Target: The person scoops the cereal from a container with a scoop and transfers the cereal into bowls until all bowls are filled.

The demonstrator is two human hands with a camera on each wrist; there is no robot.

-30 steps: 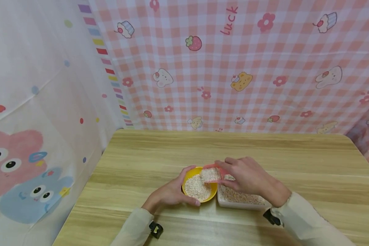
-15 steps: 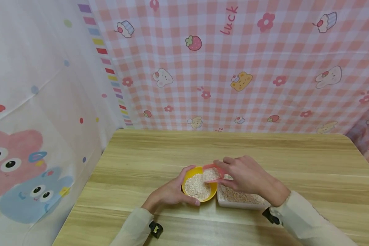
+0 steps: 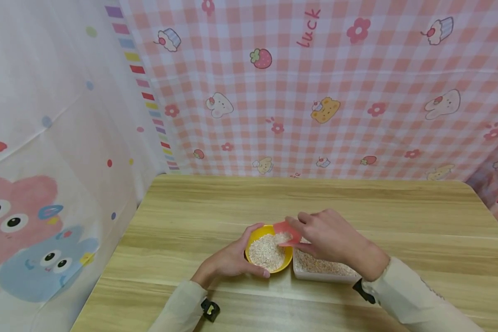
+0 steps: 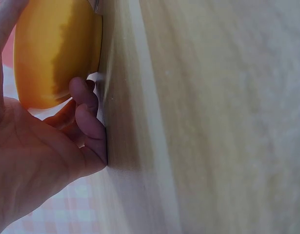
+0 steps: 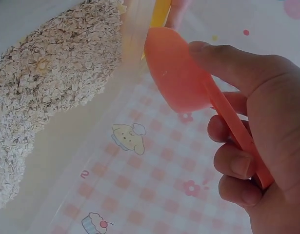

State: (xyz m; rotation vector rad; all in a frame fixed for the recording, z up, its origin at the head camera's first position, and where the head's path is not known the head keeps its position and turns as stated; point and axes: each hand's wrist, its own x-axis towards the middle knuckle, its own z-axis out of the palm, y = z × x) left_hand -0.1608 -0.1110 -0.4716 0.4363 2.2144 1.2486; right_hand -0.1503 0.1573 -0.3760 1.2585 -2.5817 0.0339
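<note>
Rolled oats (image 3: 266, 253) lie in a small yellow bowl (image 3: 255, 235) on the wooden table. My left hand (image 3: 230, 259) holds the bowl from its left side, thumb at the near rim; in the left wrist view, some fingers curl beside the bowl's wall (image 4: 47, 53). Above the bowl's right side, my right hand (image 3: 332, 236) grips a pinkish-red scoop by its handle. The scoop (image 5: 176, 73) is tilted toward the bowl, with some oats showing in its mouth. Right of the bowl stands a clear rectangular container (image 3: 325, 277) of oats, partly hidden under my right hand and forearm.
The light wood table (image 3: 199, 198) meets a pink checked cloth (image 3: 240, 133) at its back edge. A white patterned cloth (image 3: 66, 152) hangs along the left side. Black straps sit at both sleeve cuffs.
The scoop has tipped further over the bowl, and the oats inside it have dwindled. My right hand has shifted slightly left; my left hand and the bowl stay put.
</note>
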